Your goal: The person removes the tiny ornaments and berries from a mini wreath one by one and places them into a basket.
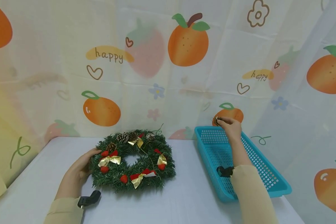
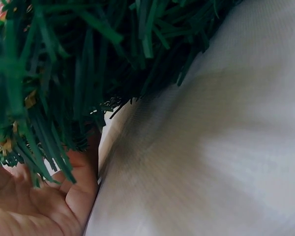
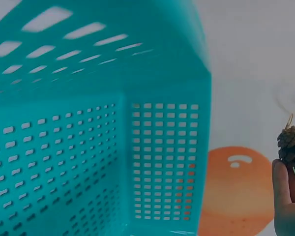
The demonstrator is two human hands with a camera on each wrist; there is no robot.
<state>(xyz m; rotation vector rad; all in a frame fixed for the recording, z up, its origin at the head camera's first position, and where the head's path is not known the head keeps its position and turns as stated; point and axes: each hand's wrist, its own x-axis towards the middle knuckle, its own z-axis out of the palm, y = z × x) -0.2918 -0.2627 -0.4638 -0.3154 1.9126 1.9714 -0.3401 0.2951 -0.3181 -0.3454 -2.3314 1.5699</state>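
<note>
We are looking down at a person's two bare hands at work over a white-covered counter (image 1: 184, 189). The left forearm is reaching forward, and the left hand (image 1: 82, 163) is bending in at the near-left edge of a green artificial Christmas wreath (image 1: 110, 180). Its grip is holding that edge, with foliage hiding the fingertips. The wreath is lying left of centre, carrying red-and-gold bows (image 1: 138, 179), red berries (image 1: 124, 179) and pine cones along its far side.

The right arm is stretching out above a turquoise plastic basket (image 1: 210, 169), which is standing at the right. Its wrist is bending leftward, and the right hand (image 1: 231, 127) is pinching a small brown pine cone (image 1: 217, 120) with a thin gold loop between thumb and fingers. We are seeing that cone near the basket's far rim, though we cannot tell whether it is above or just beyond it.
</note>
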